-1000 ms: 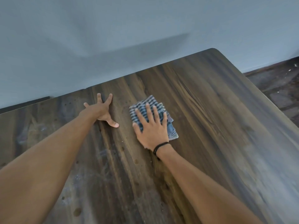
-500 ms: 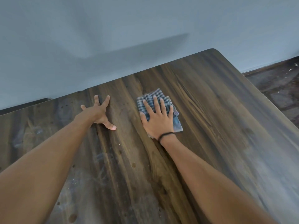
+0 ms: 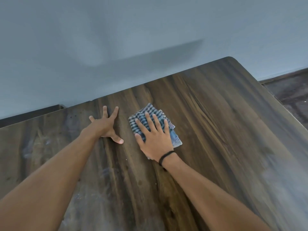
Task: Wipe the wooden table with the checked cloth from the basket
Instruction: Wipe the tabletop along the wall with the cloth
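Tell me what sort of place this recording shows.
Probably a plain indoor room: a dark wood-grain table beside a bare grey-blue wall, with dark floor at its right end.

Folded checked cloth (image 3: 150, 109): dk blue/white small checks on top, plainer pale blue on lower-right fold. Rectangular wooden table (image 3: 216, 130): dk brown w/ streaky lighter-brown grain, whitish-grey smears at lower left + along right edge. Flat painted wall (image 3: 150, 30): plain pale grey-blue; thin cord wristband (image 3: 165, 156): black.
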Demonstrator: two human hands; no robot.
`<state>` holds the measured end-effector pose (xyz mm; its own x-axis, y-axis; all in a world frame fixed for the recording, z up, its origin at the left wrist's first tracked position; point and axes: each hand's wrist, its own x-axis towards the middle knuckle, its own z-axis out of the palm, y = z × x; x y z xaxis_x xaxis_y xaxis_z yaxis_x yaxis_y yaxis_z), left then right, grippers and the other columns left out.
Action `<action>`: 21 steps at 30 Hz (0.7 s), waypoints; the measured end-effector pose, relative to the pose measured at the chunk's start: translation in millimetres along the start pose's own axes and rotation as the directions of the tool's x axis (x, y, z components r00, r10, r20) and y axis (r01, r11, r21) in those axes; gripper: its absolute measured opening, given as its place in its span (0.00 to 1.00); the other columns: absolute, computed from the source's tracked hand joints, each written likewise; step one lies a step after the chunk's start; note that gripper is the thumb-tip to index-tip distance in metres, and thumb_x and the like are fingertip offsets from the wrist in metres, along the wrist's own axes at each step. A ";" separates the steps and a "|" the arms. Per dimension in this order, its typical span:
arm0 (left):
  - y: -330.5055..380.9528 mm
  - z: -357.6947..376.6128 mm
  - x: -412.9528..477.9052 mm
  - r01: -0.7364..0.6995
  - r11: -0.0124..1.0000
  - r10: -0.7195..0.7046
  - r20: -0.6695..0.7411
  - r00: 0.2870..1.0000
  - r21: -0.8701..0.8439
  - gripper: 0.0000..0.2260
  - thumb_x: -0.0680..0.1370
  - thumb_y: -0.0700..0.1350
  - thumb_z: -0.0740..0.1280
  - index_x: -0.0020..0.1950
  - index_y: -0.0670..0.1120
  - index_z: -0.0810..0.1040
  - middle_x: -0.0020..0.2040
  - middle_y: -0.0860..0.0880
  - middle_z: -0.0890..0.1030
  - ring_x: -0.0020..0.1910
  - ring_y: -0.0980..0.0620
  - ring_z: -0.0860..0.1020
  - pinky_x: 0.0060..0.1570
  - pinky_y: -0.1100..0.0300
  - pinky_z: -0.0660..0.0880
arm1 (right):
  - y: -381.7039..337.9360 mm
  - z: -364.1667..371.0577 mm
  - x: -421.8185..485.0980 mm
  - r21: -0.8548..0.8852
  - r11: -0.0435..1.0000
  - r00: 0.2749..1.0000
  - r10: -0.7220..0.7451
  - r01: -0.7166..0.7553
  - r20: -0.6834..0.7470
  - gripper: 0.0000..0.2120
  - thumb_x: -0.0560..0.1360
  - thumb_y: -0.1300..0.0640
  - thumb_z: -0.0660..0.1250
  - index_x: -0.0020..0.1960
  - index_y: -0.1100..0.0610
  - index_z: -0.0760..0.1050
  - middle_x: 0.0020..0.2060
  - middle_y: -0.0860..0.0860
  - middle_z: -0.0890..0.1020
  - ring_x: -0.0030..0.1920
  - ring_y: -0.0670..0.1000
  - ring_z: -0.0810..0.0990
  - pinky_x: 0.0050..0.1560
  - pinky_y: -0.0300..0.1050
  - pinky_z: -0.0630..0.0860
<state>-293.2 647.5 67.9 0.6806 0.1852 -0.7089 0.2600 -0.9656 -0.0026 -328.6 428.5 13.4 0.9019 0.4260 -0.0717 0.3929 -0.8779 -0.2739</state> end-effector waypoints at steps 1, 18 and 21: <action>0.3 0.4 0.5 0.002 1.000 -0.002 0.000 1.000 0.000 0.68 0.62 0.63 0.80 0.76 0.58 0.25 0.76 0.42 0.25 0.79 0.34 0.48 0.74 0.33 0.37 | 8.1 -2.8 2.2 -0.009 1.000 1.000 -0.004 0.004 0.017 0.28 0.81 0.34 0.42 0.80 0.38 0.48 0.82 0.48 0.49 0.81 0.53 0.43 0.76 0.63 0.33; 10.2 -10.0 6.4 0.114 0.993 -0.112 0.084 0.990 -0.016 0.72 0.60 0.61 0.82 0.68 0.59 0.18 0.72 0.45 0.18 0.77 0.31 0.35 0.74 0.31 0.41 | 15.0 -5.5 56.8 -0.008 1.000 0.999 0.027 -0.027 -0.024 0.29 0.81 0.34 0.43 0.81 0.39 0.49 0.81 0.47 0.49 0.81 0.52 0.44 0.77 0.64 0.38; 14.1 -11.0 1.6 0.119 0.993 -0.118 0.101 0.988 -0.004 0.68 0.63 0.60 0.81 0.64 0.58 0.17 0.72 0.45 0.19 0.75 0.29 0.35 0.74 0.31 0.42 | 20.1 -18.0 112.3 0.046 0.987 0.988 0.154 -0.153 -0.013 0.29 0.82 0.36 0.44 0.81 0.40 0.46 0.82 0.50 0.47 0.81 0.55 0.42 0.76 0.65 0.35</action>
<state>-280.9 636.2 74.5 0.5723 0.2787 -0.7713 0.3420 -0.9359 -0.0844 -216.3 454.7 17.1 0.9539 0.2827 -0.1003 0.2412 -0.9217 -0.3040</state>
